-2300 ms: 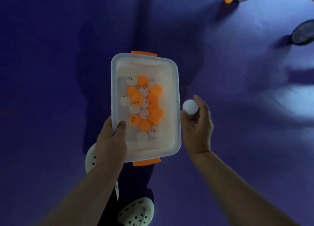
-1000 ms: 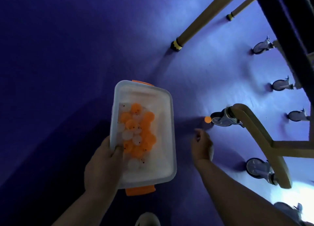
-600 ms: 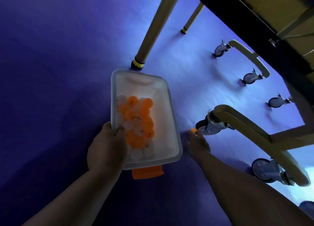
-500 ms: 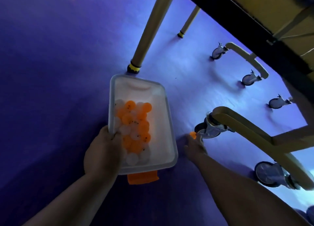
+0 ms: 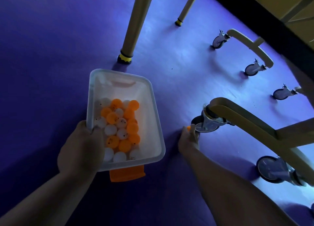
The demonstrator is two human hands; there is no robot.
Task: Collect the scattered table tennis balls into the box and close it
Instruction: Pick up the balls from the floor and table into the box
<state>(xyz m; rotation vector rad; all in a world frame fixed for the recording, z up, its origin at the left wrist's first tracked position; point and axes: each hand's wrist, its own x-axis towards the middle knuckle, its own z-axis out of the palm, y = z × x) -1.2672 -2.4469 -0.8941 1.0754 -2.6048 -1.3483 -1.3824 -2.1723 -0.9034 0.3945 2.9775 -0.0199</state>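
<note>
A translucent white box (image 5: 153, 117) with an orange latch (image 5: 127, 174) at its near end hangs above the purple floor, without a lid. Several orange and white table tennis balls (image 5: 119, 127) lie in it. My left hand (image 5: 81, 149) grips the box's left rim, thumb inside. My right hand (image 5: 188, 139) reaches down to the floor, and its fingertips pinch a small orange ball (image 5: 188, 127) right beside a caster wheel (image 5: 206, 124). Most of that ball is hidden by my fingers.
A tan curved frame leg (image 5: 251, 124) on casters stands to the right, with another wheel (image 5: 270, 169) nearer me. Two tan table legs (image 5: 134, 27) stand on the purple floor (image 5: 51, 56) beyond the box. More casters (image 5: 253, 69) line the far right.
My right hand dropped the white ball into the box, then reached down to the orange ball by the caster and closed its fingers on it. The view tilted toward the table legs.
</note>
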